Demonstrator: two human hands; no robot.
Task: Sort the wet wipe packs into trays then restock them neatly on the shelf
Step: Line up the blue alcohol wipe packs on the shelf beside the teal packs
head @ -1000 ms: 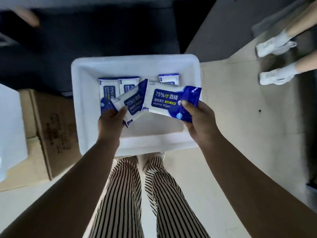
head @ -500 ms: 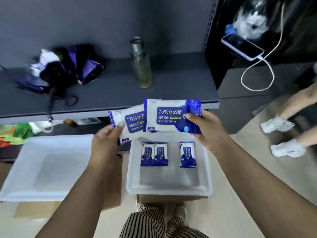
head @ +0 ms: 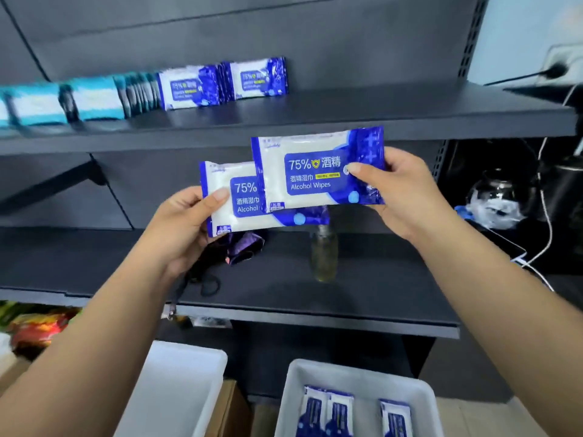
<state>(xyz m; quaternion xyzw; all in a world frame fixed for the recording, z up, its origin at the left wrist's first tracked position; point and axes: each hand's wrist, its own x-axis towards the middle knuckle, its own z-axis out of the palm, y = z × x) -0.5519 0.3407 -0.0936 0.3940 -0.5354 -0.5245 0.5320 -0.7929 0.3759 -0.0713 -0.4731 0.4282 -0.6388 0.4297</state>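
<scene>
My right hand (head: 399, 190) grips a blue-and-white alcohol wipes pack (head: 315, 168) by its right end, held up in front of the dark shelf unit. My left hand (head: 186, 222) grips a second, matching pack (head: 239, 203) by its left end, lower and partly behind the first. On the upper shelf (head: 347, 118) stand rows of the same blue packs (head: 220, 83) and teal packs (head: 63, 104) further left. Below, a white tray (head: 419, 389) holds three small blue packs (head: 339, 411). Another white tray (head: 179, 380) sits to its left.
The middle shelf (head: 347, 298) carries a clear bottle (head: 323, 257) and a folded purple umbrella (head: 243, 247). Cables, a kettle and a plastic bag (head: 492, 209) fill the right bay. Cardboard boxes (head: 230, 408) sit under the trays. Colourful bags (head: 38, 326) lie lower left.
Both hands have lifted the two packs up from the tray toward the upper shelf. My view has tilted up, bringing the stocked upper shelf into sight.
</scene>
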